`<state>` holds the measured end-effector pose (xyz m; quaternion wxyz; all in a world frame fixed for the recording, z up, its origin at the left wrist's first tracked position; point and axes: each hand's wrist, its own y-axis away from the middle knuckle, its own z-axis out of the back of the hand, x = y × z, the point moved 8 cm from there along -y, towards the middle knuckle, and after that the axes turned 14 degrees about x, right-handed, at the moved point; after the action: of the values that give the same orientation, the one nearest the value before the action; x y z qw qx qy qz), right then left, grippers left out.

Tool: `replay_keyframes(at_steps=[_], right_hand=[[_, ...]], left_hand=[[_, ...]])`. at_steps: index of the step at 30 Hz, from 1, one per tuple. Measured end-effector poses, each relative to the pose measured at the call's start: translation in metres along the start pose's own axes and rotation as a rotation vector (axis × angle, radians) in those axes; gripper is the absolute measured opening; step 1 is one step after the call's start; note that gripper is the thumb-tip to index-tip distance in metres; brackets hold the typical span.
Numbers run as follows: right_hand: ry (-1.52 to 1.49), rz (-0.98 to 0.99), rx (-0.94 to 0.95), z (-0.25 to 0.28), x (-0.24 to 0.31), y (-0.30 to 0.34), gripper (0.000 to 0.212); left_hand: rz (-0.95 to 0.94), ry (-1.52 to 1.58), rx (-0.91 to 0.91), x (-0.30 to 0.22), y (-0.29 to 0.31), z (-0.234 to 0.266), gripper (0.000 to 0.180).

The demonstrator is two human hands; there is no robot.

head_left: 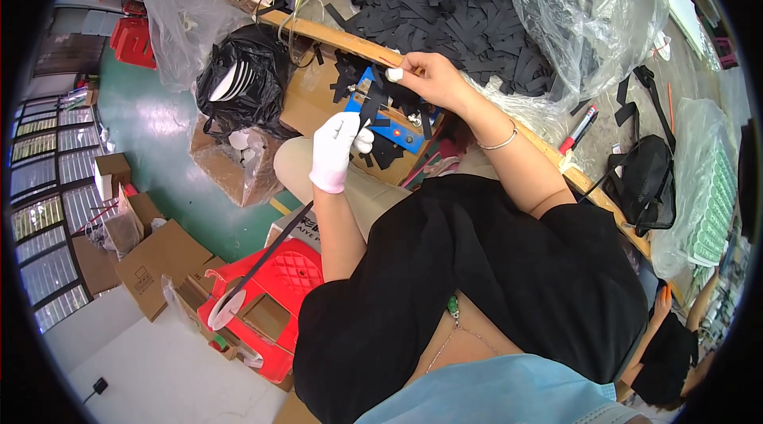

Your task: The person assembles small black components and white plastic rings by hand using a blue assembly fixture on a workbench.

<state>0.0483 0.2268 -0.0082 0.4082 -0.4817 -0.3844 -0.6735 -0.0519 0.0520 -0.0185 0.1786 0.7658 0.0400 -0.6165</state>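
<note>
Black strap (367, 110) at 12 o'clock over blue jig (395, 126). Gloved left hand (334, 150) pinches its lower end, right hand (429, 78) pinches the top. Judging progress: big cut-strip pile (453, 11) on counter (350, 41) at 1 o'clock; strap roll (226, 309) at 7 feeding.

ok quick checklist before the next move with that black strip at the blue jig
1. Left hand, in a white glove, grips the black strip: ok.
2. Right hand rests on the table edge above the blue jig: ok.
3. Strip tip seated in the jig: cannot tell.
4. Strip's tail runs down freely to the red stool: ok.
5. Pile of cut black pieces within reach: ok.
</note>
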Motion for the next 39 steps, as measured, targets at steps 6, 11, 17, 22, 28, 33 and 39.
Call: replay_keyframes(at_steps=[6,11,17,22,28,33,39], right_hand=[[0.315,-0.041,-0.215,0.016,0.007,0.012,0.022],[0.421,-0.135,-0.115,0.012,0.013,0.019,0.026],[0.206,0.101,-0.075,0.004,0.018,0.01,0.017],[-0.272,0.028,0.135,-0.016,-0.005,0.001,0.017],[0.219,0.017,-0.131,0.007,0.005,0.003,0.013],[0.49,-0.086,-0.232,0.013,0.002,-0.003,0.013],[0.549,-0.089,-0.252,0.008,0.005,-0.004,0.013]], left_hand=[[0.005,-0.029,-0.052,-0.005,-0.012,-0.011,0.024],[0.022,-0.031,-0.074,0.001,-0.012,-0.01,0.024],[0.025,-0.039,-0.093,0.001,-0.013,-0.009,0.025],[0.057,-0.039,-0.087,0.0,-0.015,-0.012,0.026],[0.154,-0.103,-0.036,0.007,-0.009,-0.008,0.024],[0.202,-0.111,-0.07,0.026,0.001,0.01,0.025],[0.207,-0.066,-0.128,0.038,-0.003,0.02,0.027]])
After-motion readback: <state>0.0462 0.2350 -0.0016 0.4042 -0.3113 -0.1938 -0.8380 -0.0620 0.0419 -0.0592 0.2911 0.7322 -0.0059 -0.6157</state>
